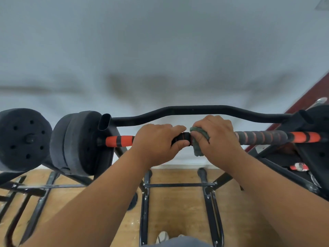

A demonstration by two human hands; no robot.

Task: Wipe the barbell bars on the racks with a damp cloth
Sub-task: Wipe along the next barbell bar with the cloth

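Your left hand [156, 141] is gripping the barbell bar [263, 137] lying across the rack [210, 191], while at its 3 o'clock your right hand [216, 138] is wrapping the cloth [197, 148] around it.

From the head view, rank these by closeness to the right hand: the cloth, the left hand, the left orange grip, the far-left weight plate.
From the right hand:
1. Cloth, gripped in it on the bar.
2. Left hand, just beside it on the bar.
3. Left orange grip, beyond the left hand.
4. Far-left weight plate, at the frame's left edge.
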